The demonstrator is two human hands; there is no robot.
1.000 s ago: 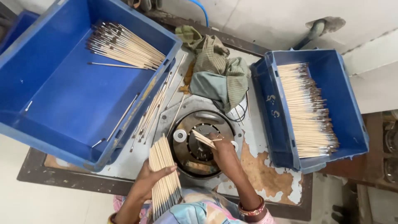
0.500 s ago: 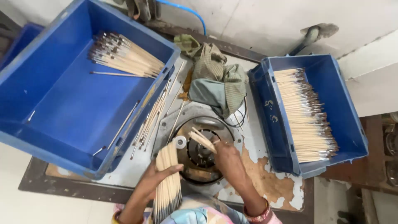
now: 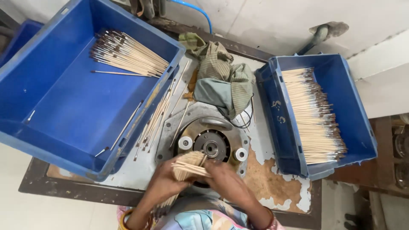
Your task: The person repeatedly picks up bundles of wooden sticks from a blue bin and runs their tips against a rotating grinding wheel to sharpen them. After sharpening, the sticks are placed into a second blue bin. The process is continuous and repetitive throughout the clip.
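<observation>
Gripping a bundle of sticks (image 3: 187, 167), left hand (image 3: 164, 184) and right hand (image 3: 225, 179).

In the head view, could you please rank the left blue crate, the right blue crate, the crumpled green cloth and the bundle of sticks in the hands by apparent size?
1. Left blue crate, though it sits nearer the camera.
2. Right blue crate.
3. Crumpled green cloth.
4. Bundle of sticks, gripped by the left hand and right hand.
</observation>
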